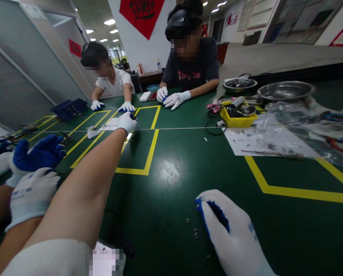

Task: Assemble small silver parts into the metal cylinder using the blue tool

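Note:
My left hand (127,122), in a white glove with a blue palm, is stretched far forward over the green table. Its fingers are closed round a small dark thing I cannot make out. White paper (110,124) lies beside it, inside yellow tape lines. My right hand (225,226), gloved the same way, rests low on the right with thumb and fingertips pressed together; what they hold, if anything, is hidden. Left of it, small metal rings (196,233) lie on the table, with one more ring (187,220) just above.
A yellow bin (238,119) of metal parts, steel bowls (286,91) and plastic bags (292,122) stand at the right. Two people sit across the table (171,153). Another person's gloved hands (33,191) are close at the left. A blue bin (69,109) stands farther back.

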Tool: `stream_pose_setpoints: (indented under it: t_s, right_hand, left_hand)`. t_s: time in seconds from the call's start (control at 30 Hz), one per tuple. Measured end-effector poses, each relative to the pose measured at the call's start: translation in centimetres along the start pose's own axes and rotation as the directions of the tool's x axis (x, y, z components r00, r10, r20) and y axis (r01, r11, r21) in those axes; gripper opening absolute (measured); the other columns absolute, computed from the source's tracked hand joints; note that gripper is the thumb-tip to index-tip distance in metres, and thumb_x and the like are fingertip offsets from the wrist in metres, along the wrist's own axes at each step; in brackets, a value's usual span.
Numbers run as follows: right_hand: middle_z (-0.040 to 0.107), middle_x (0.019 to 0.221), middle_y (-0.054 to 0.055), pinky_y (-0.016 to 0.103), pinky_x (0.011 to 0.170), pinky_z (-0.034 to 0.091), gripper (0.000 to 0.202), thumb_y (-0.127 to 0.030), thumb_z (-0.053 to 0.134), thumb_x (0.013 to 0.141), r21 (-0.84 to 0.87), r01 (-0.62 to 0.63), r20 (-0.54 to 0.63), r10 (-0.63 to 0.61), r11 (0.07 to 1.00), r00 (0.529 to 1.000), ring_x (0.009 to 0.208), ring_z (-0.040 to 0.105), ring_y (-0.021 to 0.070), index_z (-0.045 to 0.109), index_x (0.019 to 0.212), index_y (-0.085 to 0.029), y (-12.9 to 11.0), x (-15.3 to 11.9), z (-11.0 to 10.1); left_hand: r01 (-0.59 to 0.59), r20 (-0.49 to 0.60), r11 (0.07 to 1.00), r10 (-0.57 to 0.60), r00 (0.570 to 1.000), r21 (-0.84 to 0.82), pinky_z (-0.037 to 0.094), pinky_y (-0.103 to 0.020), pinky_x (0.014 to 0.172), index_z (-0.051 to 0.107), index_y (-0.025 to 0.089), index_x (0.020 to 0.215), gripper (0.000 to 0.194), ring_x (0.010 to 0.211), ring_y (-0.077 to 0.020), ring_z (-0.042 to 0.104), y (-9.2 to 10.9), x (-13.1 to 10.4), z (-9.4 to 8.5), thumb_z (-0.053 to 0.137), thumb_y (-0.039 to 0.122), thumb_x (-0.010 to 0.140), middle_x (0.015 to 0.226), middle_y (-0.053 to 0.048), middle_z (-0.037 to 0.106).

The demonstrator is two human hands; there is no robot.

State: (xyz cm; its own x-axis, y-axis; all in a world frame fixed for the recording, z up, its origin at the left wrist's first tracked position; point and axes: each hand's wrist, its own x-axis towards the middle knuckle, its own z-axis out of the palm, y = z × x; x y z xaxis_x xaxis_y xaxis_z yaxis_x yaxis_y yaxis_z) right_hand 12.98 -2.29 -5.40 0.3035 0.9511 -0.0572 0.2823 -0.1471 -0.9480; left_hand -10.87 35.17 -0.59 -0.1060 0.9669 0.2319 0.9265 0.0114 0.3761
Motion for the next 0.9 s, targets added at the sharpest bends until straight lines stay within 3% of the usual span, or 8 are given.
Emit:
stream_pose_setpoints:
  t_s: [0.2, 0.27, 0.37, 0.47, 0.57, 0.7, 0.83, 0.9]
  right_hand:
    - [0.074, 0.101, 0.006, 0.037, 0.073, 0.059, 0.036, -0.054, 0.049, 0.096, 0.011, 0.011, -0.038, -0.011, 1.000, 0.999, 0.097, 0.071, 0.0273, 0.070, 0.104, -0.025, -0.4, 0.2, -0.2]
    - [0.072, 0.115, 0.008, 0.041, 0.083, 0.059, 0.042, -0.055, 0.050, 0.096, 0.009, 0.019, -0.100, -0.018, 1.000, 0.995, 0.106, 0.069, 0.0289, 0.067, 0.119, -0.025, -0.6, 0.3, -0.1]
    - [0.066, 0.132, 0.012, 0.047, 0.096, 0.056, 0.061, -0.056, 0.060, 0.089, 0.054, 0.036, -0.195, -0.025, 0.998, 0.980, 0.117, 0.065, 0.0317, 0.054, 0.141, -0.024, -0.8, 0.4, 0.0]
    - [0.063, 0.138, 0.013, 0.047, 0.098, 0.054, 0.073, -0.054, 0.069, 0.082, 0.108, 0.104, -0.231, -0.076, 0.989, 0.970, 0.121, 0.062, 0.0336, 0.049, 0.146, -0.023, -0.6, 0.6, 0.1]
    - [0.070, 0.125, 0.012, 0.046, 0.092, 0.055, 0.055, -0.052, 0.063, 0.085, 0.108, 0.144, -0.202, -0.120, 0.984, 0.972, 0.114, 0.065, 0.0331, 0.061, 0.132, -0.022, -0.3, 0.9, -0.1]
    - [0.074, 0.091, 0.009, 0.042, 0.077, 0.056, 0.038, -0.053, 0.061, 0.084, 0.085, 0.112, -0.040, -0.108, 0.990, 0.993, 0.085, 0.068, 0.0300, 0.071, 0.098, -0.020, -0.2, 1.4, -0.4]
    - [0.073, 0.083, 0.008, 0.039, 0.071, 0.052, 0.037, -0.054, 0.060, 0.083, 0.104, 0.093, 0.053, -0.099, 0.990, 0.994, 0.077, 0.067, 0.0271, 0.073, 0.091, -0.020, -0.5, 1.6, -0.3]
    - [0.072, 0.082, 0.007, 0.037, 0.068, 0.050, 0.041, -0.056, 0.057, 0.085, 0.124, 0.076, 0.081, -0.087, 0.989, 0.993, 0.075, 0.065, 0.0256, 0.073, 0.095, -0.019, -0.6, 1.7, -0.2]
  left_hand:
    - [-0.083, -0.141, 0.996, 0.084, 0.986, 0.012, 0.048, -0.038, 0.101, 0.062, 0.015, 0.117, 0.036, 0.118, -0.0300, 0.062, 5.8, -3.3, -4.2, 0.069, 0.033, 0.087, 0.120, -0.012, 0.070]
    - [-0.299, -0.037, 0.954, 0.298, 0.954, -0.009, 0.047, -0.042, 0.103, 0.061, 0.015, 0.120, 0.041, 0.119, -0.0328, 0.061, 8.6, -7.8, -5.4, 0.071, 0.034, 0.086, 0.121, -0.012, 0.069]
    - [-0.512, 0.196, 0.843, 0.537, 0.820, -0.164, 0.051, -0.042, 0.094, 0.063, 0.016, 0.110, 0.032, 0.103, -0.0296, 0.066, 12.5, -16.8, -6.9, 0.070, 0.037, 0.086, 0.108, -0.009, 0.071]
    - [-0.576, 0.307, 0.753, 0.656, 0.689, -0.318, 0.054, -0.036, 0.077, 0.062, 0.021, 0.093, 0.021, 0.083, -0.0224, 0.066, 14.5, -25.0, -7.9, 0.068, 0.041, 0.088, 0.092, -0.004, 0.071]
    - [-0.557, 0.317, 0.745, 0.663, 0.678, -0.366, 0.053, -0.035, 0.066, 0.061, 0.022, 0.091, 0.023, 0.077, -0.0212, 0.064, 14.4, -29.4, -8.2, 0.072, 0.042, 0.085, 0.091, -0.005, 0.071]
    - [-0.417, 0.341, 0.807, 0.565, 0.752, -0.418, 0.055, -0.035, 0.072, 0.064, 0.020, 0.098, 0.026, 0.084, -0.0225, 0.067, 12.5, -30.1, -8.1, 0.069, 0.044, 0.087, 0.096, -0.006, 0.073]
    - [-0.365, 0.460, 0.768, 0.618, 0.638, -0.526, 0.055, -0.035, 0.094, 0.069, 0.022, 0.117, 0.038, 0.104, -0.0233, 0.070, 8.7, -26.9, -8.5, 0.069, 0.046, 0.087, 0.118, -0.007, 0.076]
    - [-0.252, 0.477, 0.909, 0.392, 0.787, -0.332, 0.056, -0.034, 0.093, 0.073, 0.022, 0.109, 0.032, 0.100, -0.0233, 0.072, 5.9, -24.5, -9.1, 0.063, 0.046, 0.091, 0.110, -0.006, 0.078]
